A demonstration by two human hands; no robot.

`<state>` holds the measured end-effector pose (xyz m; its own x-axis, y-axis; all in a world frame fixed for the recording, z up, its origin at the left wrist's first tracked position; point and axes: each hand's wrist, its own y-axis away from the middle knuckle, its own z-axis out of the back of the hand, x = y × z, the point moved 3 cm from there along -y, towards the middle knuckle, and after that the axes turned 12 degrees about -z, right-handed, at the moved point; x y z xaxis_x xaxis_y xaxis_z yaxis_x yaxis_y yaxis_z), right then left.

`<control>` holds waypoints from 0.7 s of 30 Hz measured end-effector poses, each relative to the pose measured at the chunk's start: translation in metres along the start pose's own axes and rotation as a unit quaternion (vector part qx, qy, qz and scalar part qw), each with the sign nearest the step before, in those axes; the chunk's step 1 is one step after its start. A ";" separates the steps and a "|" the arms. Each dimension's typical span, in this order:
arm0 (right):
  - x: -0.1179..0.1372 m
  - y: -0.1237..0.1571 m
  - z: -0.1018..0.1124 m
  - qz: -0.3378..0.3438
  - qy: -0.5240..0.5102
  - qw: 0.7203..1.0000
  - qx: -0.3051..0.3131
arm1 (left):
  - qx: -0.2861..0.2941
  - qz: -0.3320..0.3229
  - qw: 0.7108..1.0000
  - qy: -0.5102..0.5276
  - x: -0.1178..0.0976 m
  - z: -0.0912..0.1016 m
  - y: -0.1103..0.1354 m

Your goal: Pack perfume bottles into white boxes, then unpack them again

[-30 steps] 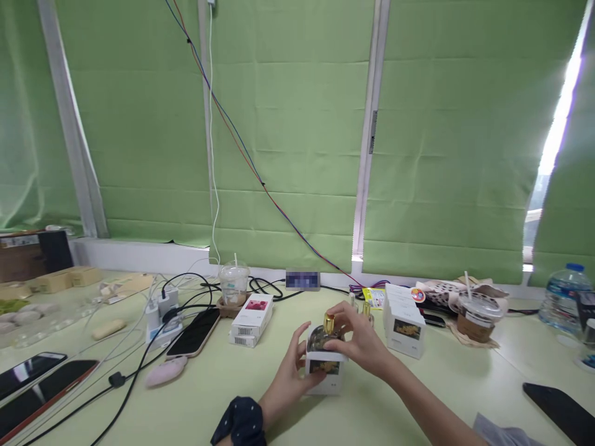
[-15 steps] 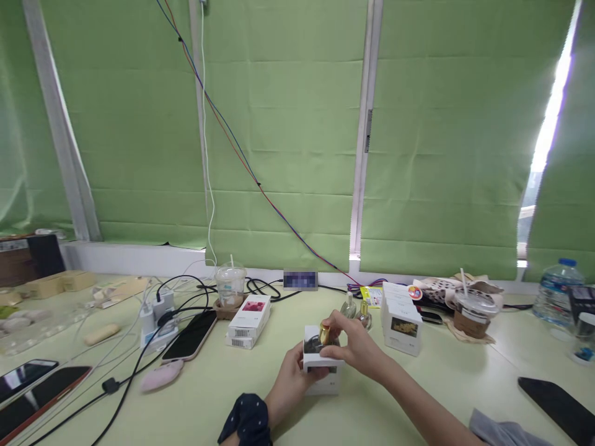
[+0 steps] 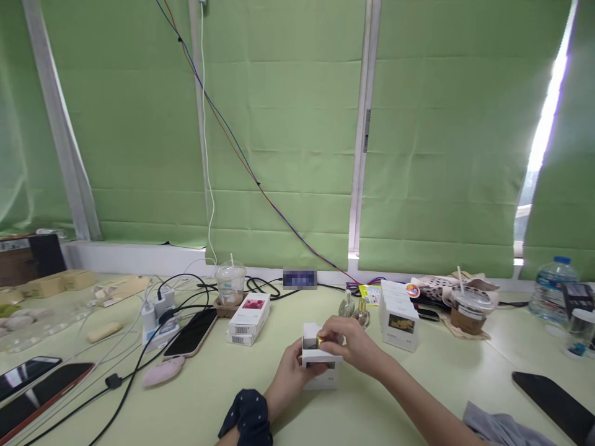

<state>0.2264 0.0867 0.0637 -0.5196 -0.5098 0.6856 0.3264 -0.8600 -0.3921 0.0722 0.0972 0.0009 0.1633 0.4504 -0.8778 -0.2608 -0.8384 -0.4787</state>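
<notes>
A small white box [image 3: 321, 379] stands upright on the table with its top open. My left hand [image 3: 294, 370] is wrapped round its left side and front, holding it steady. At the box's mouth, the fingers of my right hand [image 3: 343, 342] pinch a gold cap [image 3: 320, 341], likely the top of a small perfume bottle; whatever is below it is hidden inside the box. Behind my right hand stand a clear glass bottle [image 3: 346, 306] and another bottle with a gold neck [image 3: 362, 314]. A row of white boxes [image 3: 400, 322] with pictures stands to their right.
Two stacked white boxes [image 3: 250, 317] lie left of centre, beside a plastic cup [image 3: 231, 285]. Phones [image 3: 193, 333] and tangled cables spread across the left. An iced drink cup [image 3: 470, 313], a water bottle [image 3: 554, 291] and a black phone [image 3: 553, 402] are at the right.
My right hand has lowered the gold cap from above the box down into its open top. My left hand keeps its hold on the box.
</notes>
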 end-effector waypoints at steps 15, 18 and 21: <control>-0.006 0.006 -0.001 0.014 0.015 0.999 -0.040 | -0.003 -0.024 0.999 -0.027 0.001 0.000 0.005; -0.005 0.007 -0.001 0.043 0.001 0.997 -0.065 | -0.013 -0.040 0.998 -0.053 0.000 0.000 0.010; -0.004 0.008 0.001 0.036 -0.010 0.997 -0.062 | -0.029 -0.064 0.994 -0.089 -0.001 0.003 0.013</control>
<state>0.2318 0.0820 0.0590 -0.4811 -0.5715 0.6647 0.2611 -0.8173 -0.5137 0.0661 0.0871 -0.0049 0.0196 0.5968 -0.8022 -0.1931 -0.7850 -0.5887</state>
